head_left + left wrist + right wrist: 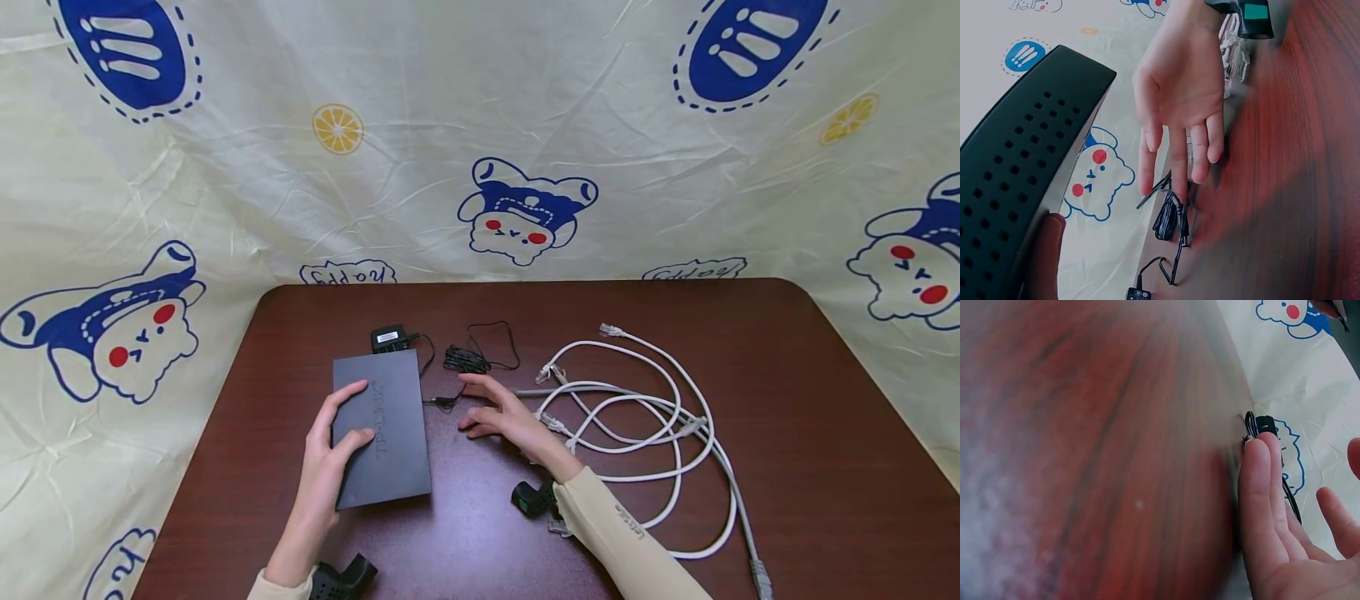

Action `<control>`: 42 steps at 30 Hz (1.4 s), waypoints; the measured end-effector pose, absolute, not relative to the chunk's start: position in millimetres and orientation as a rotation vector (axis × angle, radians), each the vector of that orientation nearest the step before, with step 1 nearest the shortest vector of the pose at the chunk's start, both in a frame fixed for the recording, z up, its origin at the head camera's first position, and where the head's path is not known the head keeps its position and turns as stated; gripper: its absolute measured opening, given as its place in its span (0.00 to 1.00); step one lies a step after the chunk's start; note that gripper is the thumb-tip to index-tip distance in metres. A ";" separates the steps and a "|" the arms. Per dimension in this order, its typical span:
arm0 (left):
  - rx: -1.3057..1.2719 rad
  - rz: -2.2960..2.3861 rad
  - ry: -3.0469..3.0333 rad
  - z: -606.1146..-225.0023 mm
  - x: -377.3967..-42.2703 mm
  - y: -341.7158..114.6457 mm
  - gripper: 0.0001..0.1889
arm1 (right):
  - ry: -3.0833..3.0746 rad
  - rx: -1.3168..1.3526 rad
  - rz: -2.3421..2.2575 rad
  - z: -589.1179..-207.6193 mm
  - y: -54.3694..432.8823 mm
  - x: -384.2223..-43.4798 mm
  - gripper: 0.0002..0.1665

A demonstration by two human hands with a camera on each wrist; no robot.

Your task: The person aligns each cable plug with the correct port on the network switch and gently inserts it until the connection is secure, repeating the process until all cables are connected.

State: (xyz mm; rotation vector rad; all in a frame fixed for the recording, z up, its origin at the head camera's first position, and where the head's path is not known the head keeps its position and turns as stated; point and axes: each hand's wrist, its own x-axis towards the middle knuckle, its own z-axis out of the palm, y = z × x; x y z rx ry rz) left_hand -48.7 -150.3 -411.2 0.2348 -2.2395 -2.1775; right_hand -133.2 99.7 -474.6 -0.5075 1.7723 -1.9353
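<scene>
My left hand (pixel 326 454) grips the left side of a dark grey TP-LINK network switch (pixel 393 450), thumb and a finger lying on its top. In the left wrist view, the switch's side (pixel 1010 162) shows rows of square vent holes. My right hand (pixel 510 417) is just right of the switch, palm toward it, fingers extended and holding nothing. By its fingertips lies the plug end of a thin black power cord (pixel 444 402); whether they touch cannot be told. The right wrist view shows the right hand's fingers (pixel 1257 487) in front of the black cord.
A black power adapter (pixel 388 338) sits behind the switch, with a bundled part of its cord (pixel 465 360) to the right. Several white and grey network cables (pixel 675 408) lie coiled on the brown table (pixel 817 467). A patterned cloth (pixel 405 208) hangs behind.
</scene>
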 end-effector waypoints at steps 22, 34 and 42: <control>0.186 -2.190 -2.233 -415.8 -48.8 -142.8 0.29 | 1.831 -0.528 -2.147 -452.5 105.0 -126.4 0.27; 0.137 -2.246 -2.225 -414.2 -46.9 -133.7 0.28 | 1.840 -0.455 -2.304 -432.1 112.9 -115.6 0.19; 0.114 -2.293 -2.200 -410.5 -44.3 -128.5 0.29 | 1.825 -0.454 -2.404 -427.7 115.9 -112.7 0.12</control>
